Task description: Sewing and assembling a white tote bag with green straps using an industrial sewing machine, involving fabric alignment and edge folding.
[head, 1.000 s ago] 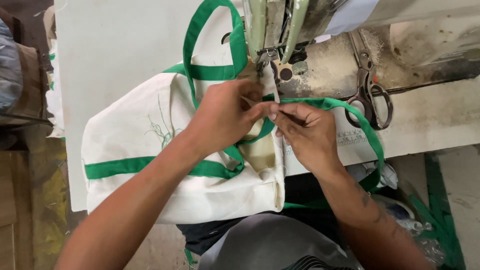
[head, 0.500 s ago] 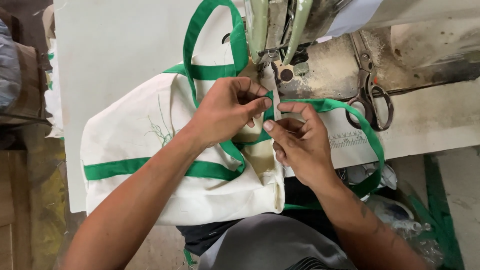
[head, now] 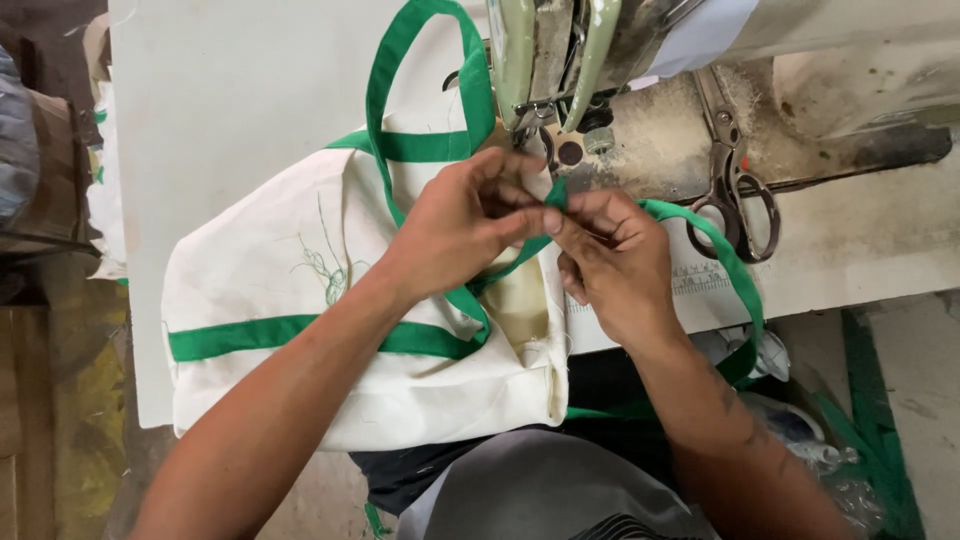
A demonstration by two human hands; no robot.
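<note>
A cream bag [head: 330,300] is spread on the table [head: 230,90]. Its green strap [head: 735,290] is pinched between the left hand [head: 455,230] and right hand [head: 610,265], just below the sewing machine [head: 560,60]. Scissors [head: 735,185] are laid beyond.

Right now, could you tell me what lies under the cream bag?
The bag lies on the white table, overhanging its near edge. Its right corner overlaps the sewing machine bed; whatever else lies beneath is covered.
</note>
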